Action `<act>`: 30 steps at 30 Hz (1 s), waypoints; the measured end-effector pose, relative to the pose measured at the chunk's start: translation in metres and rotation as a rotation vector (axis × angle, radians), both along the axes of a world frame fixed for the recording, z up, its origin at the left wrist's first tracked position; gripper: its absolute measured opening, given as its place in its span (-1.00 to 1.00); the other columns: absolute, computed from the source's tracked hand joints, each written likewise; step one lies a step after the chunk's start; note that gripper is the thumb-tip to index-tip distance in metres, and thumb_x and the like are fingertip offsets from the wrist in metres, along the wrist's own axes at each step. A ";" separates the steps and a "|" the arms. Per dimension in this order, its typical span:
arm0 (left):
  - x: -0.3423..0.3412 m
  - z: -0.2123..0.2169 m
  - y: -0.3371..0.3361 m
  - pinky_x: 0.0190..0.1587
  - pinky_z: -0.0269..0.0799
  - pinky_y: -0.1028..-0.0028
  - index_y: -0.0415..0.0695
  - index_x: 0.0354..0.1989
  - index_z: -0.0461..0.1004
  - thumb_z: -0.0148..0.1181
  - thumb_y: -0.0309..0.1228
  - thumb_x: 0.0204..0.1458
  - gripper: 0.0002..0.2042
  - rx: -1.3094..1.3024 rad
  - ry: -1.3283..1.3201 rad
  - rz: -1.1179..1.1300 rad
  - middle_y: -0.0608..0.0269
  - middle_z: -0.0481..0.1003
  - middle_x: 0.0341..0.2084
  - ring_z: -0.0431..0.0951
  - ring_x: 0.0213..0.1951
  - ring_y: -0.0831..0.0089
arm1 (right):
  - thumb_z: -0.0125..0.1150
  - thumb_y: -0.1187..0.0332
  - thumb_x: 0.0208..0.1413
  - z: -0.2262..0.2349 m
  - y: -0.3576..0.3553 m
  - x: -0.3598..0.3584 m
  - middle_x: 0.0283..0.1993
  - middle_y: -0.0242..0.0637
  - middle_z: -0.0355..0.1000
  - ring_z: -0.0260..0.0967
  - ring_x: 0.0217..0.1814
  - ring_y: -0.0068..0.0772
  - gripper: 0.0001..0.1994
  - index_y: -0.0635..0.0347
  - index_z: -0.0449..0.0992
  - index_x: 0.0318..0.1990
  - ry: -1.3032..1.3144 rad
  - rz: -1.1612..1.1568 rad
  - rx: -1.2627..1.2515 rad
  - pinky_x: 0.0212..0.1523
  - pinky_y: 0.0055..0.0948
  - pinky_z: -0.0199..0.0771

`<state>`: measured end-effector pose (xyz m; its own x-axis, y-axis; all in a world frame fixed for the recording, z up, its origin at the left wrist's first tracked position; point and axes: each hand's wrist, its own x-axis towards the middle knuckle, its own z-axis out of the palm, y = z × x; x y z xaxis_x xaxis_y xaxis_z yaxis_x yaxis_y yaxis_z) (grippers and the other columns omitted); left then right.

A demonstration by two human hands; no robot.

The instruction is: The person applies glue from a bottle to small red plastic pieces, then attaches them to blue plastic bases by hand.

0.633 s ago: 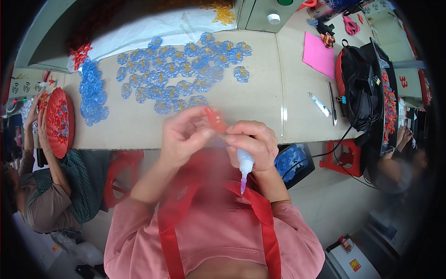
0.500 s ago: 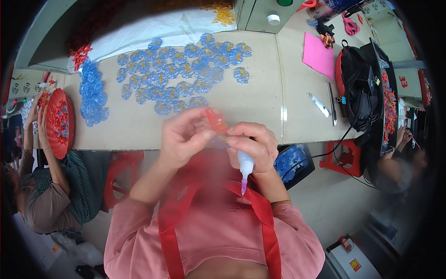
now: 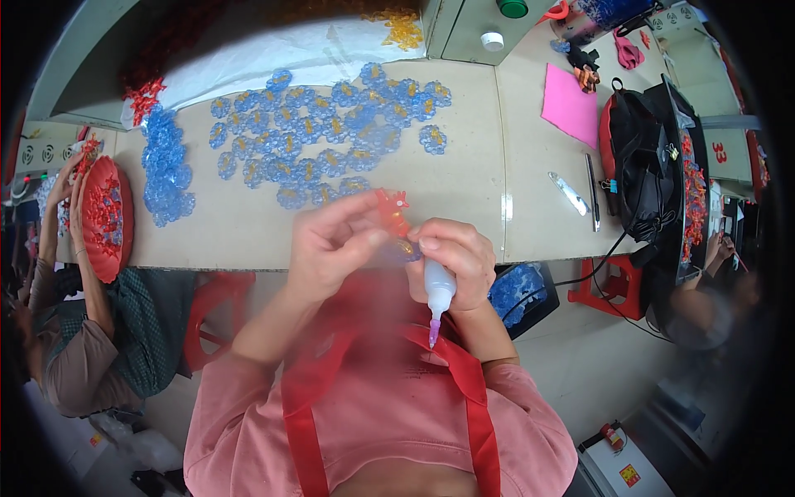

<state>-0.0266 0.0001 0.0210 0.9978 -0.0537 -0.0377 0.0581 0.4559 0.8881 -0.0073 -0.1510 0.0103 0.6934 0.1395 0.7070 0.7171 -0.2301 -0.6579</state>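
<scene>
Over the table's near edge, my left hand pinches a small red translucent plastic figure between thumb and fingers. My right hand is closed around a white squeeze bottle with a purple needle tip, which points down toward my chest. The thumb and forefinger of that same hand also pinch a bluish clear piece with a gold middle, just below the red figure. The two pieces touch or nearly touch; which, I cannot tell. Beyond my hands lie several blue flower-shaped pieces with gold middles.
A heap of plain blue pieces lies at the left, red pieces behind it. Yellow pieces lie far back. At right are a pink sheet, tweezers, a pen and a black bag. Another person handles a red basin.
The red figure has turned in my left fingers and now stands more upright, its shape showing. The gold-centred piece has tilted into view. Both hands stay nearly in place.
</scene>
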 end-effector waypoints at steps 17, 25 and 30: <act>0.000 -0.015 0.007 -0.07 0.37 0.39 -0.39 -0.04 0.28 -0.02 -0.72 -0.08 -0.65 -0.060 -0.082 -0.046 0.04 0.42 -0.18 0.45 -0.14 0.35 | 0.28 0.53 -0.34 0.001 -0.004 0.010 -0.40 -0.34 0.42 0.41 -0.50 -0.40 -0.67 0.07 0.46 -0.29 -0.062 0.053 -0.040 -0.59 -0.54 0.36; 0.002 -0.006 0.004 -0.22 0.41 0.41 -0.40 -0.08 0.30 0.06 -0.62 -0.12 -0.65 0.027 -0.138 -0.018 -0.05 0.46 -0.37 0.50 -0.32 0.30 | 0.26 0.56 -0.31 0.004 -0.001 0.010 -0.41 -0.29 0.42 0.42 -0.49 -0.36 -0.70 0.10 0.44 -0.31 -0.095 0.072 0.103 -0.57 -0.51 0.41; 0.003 -0.006 0.004 -0.23 0.42 0.39 -0.38 -0.08 0.30 0.05 -0.62 -0.12 -0.65 0.040 -0.179 -0.031 -0.07 0.45 -0.38 0.50 -0.32 0.28 | 0.24 0.55 -0.26 0.002 -0.001 0.010 -0.40 -0.27 0.43 0.43 -0.48 -0.34 -0.71 0.09 0.42 -0.29 -0.084 0.105 0.121 -0.55 -0.49 0.43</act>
<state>-0.0234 0.0043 0.0146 0.9867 -0.0863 0.1377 -0.0892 0.4208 0.9028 0.0028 -0.1525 0.0125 0.6171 0.1182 0.7779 0.7867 -0.0742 -0.6128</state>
